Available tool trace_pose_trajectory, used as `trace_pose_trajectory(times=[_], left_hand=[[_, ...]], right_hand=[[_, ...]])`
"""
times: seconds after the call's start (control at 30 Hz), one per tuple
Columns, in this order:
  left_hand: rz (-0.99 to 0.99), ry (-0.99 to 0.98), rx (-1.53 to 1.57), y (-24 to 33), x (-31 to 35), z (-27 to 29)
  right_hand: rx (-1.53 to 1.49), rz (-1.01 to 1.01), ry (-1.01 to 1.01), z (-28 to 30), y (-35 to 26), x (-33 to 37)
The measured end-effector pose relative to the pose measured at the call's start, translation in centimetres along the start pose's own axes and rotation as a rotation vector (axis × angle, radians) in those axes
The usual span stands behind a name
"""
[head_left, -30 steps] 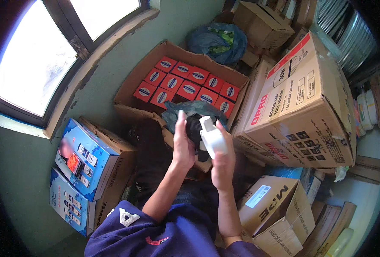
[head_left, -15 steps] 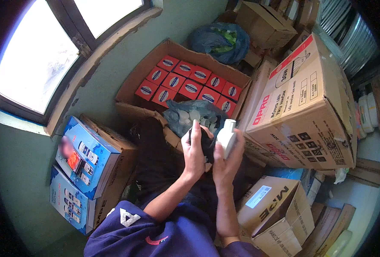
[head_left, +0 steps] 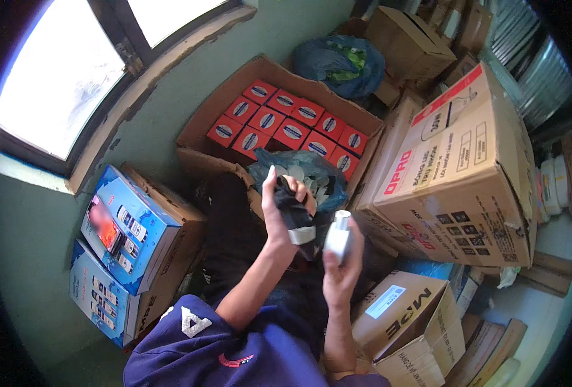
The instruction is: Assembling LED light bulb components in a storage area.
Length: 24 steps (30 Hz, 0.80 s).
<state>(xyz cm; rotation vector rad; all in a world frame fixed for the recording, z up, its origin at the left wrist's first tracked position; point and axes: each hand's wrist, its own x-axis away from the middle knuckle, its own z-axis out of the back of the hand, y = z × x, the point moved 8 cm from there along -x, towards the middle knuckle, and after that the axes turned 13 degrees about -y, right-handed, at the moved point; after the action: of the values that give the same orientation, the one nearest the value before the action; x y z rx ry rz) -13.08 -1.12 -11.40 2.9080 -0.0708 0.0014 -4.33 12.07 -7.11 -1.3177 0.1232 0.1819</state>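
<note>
My left hand (head_left: 277, 216) is closed round a black cloth (head_left: 290, 208) that has a pale band at its lower end. To its right, my right hand (head_left: 342, 274) grips a white bottle-shaped piece (head_left: 338, 241) with a narrower neck at the top; its surface is blurred. The two hands are apart, above my lap. Just beyond them, a blue plastic bag (head_left: 337, 193) with whitish translucent pieces (head_left: 318, 182) rests at the near side of an open carton (head_left: 192, 126). Red boxes (head_left: 292, 131) stand in rows inside that carton.
At the left, blue printed boxes (head_left: 131, 226) lean by a carton under the window (head_left: 60, 71). A large brown carton (head_left: 453, 187) stands at the right, with a smaller opened carton (head_left: 408, 322) nearer me. Another blue bag (head_left: 337, 61) sits at the back.
My hands have drawn apart. The right one has come down toward me with the white piece, and the left has shifted slightly left, exposing more of the black cloth and its pale band.
</note>
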Motion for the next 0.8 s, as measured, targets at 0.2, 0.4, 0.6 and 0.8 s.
trace_pose_trajectory(times=[0.2, 0.4, 0.6, 0.8], left_hand=[[-0.150, -0.396, -0.852, 1.4, 0.2, -3.7], [0.204, -0.285, -1.494, -0.8, 0.8, -3.4], [-0.157, -0.489, -1.632, -1.7, 1.8, -7.0], [0.027, -0.003, -0.945, -0.2, 1.2, -2.9]], right_hand=[[0.058, -0.239, -0.325, -0.5, 1.2, -0.4], [0.422, -0.059, -0.448, 0.1, -0.3, 0.2], [0.342, -0.105, -0.140, 2.6, 0.6, 0.9], [-0.361, 0.050, -0.034, 5.1, -1.9, 3.0]])
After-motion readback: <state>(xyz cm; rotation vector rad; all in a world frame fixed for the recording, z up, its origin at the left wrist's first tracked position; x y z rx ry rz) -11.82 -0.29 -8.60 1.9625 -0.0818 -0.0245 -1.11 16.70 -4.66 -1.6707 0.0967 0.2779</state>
